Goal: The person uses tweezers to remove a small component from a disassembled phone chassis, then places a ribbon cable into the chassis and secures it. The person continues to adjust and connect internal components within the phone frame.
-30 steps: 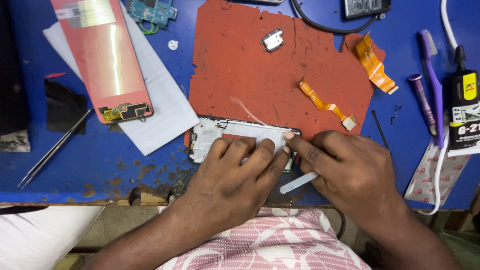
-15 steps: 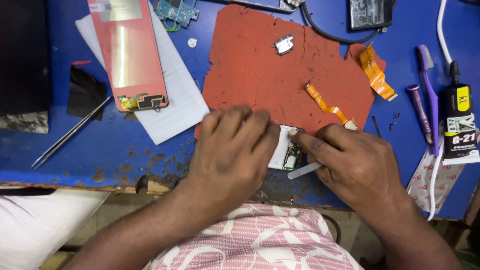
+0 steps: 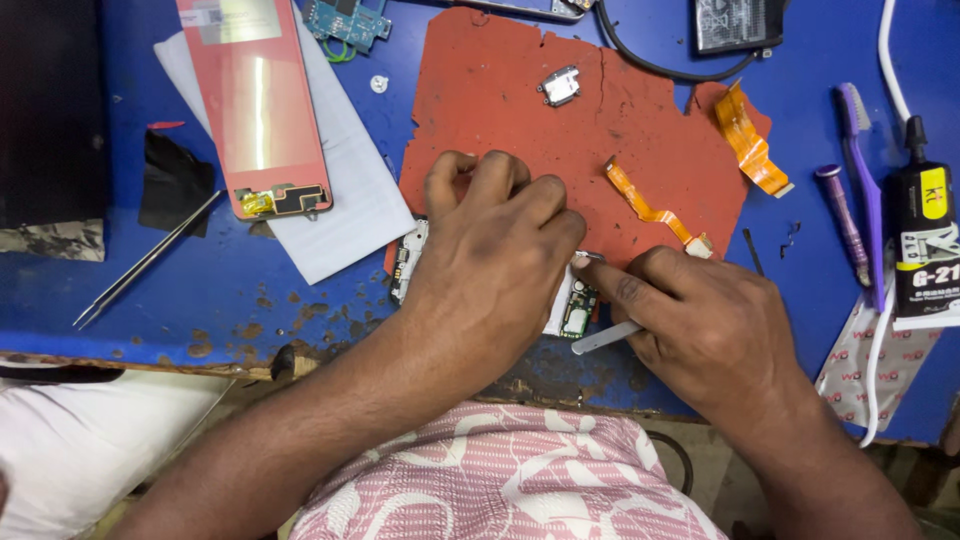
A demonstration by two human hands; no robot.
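Left hand (image 3: 490, 265) is clamped flat over the opened phone frame (image 3: 408, 262) at the lower middle of the frame, right at the bottom edge of the red mat (image 3: 520, 100). Right hand (image 3: 710, 325) pinches a white pry tool (image 3: 605, 338), tip by the little green board (image 3: 578, 312). Honestly the risk is a slip: push too hard and that tool could gouge the board or tear a flex. The loose orange ribbon cable (image 3: 650, 205) just above the right hand could get snagged, and the frame sits close to the surface (image 3: 220, 290) edge.
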